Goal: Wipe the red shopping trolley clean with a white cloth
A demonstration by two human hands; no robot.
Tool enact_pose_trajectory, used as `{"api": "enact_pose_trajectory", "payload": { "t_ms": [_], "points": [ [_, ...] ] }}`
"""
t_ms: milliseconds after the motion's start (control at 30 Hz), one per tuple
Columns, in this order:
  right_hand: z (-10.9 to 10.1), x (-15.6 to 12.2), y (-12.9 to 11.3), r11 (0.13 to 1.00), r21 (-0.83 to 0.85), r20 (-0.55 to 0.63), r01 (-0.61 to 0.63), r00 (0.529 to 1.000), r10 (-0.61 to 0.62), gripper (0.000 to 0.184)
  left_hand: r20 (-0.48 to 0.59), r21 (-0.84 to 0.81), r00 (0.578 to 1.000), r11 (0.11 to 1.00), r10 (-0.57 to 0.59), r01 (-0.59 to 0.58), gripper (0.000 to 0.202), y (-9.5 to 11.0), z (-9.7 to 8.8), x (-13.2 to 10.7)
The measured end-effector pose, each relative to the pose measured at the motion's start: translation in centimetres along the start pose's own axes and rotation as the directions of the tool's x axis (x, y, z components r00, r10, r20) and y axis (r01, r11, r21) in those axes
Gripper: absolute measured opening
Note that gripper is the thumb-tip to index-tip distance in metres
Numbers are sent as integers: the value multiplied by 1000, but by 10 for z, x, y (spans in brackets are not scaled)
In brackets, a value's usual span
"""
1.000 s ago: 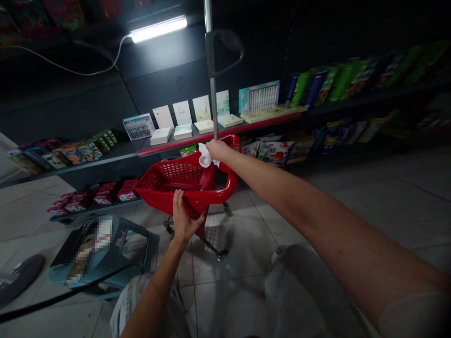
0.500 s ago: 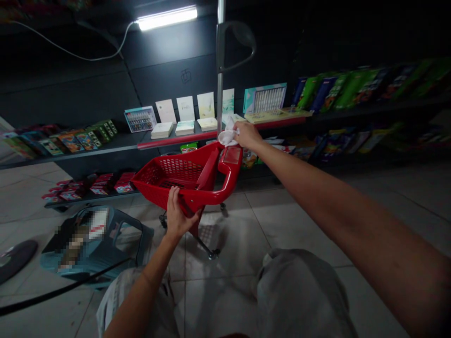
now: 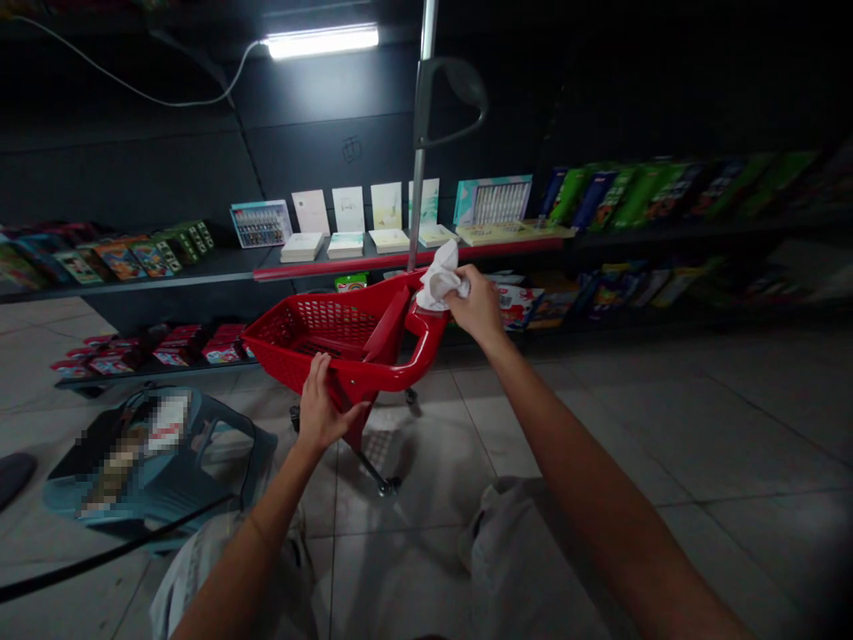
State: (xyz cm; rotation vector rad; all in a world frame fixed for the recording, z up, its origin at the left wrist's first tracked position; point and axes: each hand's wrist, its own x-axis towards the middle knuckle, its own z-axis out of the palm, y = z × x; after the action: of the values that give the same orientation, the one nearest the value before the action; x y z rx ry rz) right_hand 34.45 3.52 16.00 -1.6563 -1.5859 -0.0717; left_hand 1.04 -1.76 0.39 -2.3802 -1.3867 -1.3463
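A small red shopping cart [image 3: 320, 356] with a perforated basket stands in front of me. My left hand [image 3: 326, 409] grips its near side, fingers over the rim and thumb along the outer wall. In my right hand [image 3: 476, 302] is a crumpled white cloth [image 3: 440, 280], pressed against the handle end on the far side of the cart. The cloth covers that part of the handle. A metal pole [image 3: 421, 178] with a dark grey loop-shaped fitting [image 3: 459, 98] rises from the cart behind the cloth.
Behind the cart runs a dark shelf [image 3: 233, 271] with books, boxes and snack bags. Red boxes [image 3: 179, 347] sit on its lower level. A blue-grey plastic stool [image 3: 219, 444] stands at my left, crossed by a black strap [image 3: 120, 551]. A lit tube lamp [image 3: 323, 41] hangs above.
My right hand has drawn the cloth slightly nearer along the handle, covering the panel that showed before. My left hand stays on the rim. The view has shifted a little.
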Motion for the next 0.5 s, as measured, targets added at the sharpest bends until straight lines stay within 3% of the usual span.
{"api": "enact_pose_trajectory", "payload": {
  "t_ms": [200,300,500],
  "points": [
    [-19,-48,-40,969,130,82,212,971,-223,42,13,-47,1000,999,2,-2,119,-1,0,4],
    [-20,-69,-51,958,129,68,255,962,-266,53,26,-57,1000,998,6,-4,117,-4,0,6],
    [-22,-90,-66,953,65,117,295,946,-301,44,44,-68,999,998,-10,13,118,-6,-1,6]
  ]
}}
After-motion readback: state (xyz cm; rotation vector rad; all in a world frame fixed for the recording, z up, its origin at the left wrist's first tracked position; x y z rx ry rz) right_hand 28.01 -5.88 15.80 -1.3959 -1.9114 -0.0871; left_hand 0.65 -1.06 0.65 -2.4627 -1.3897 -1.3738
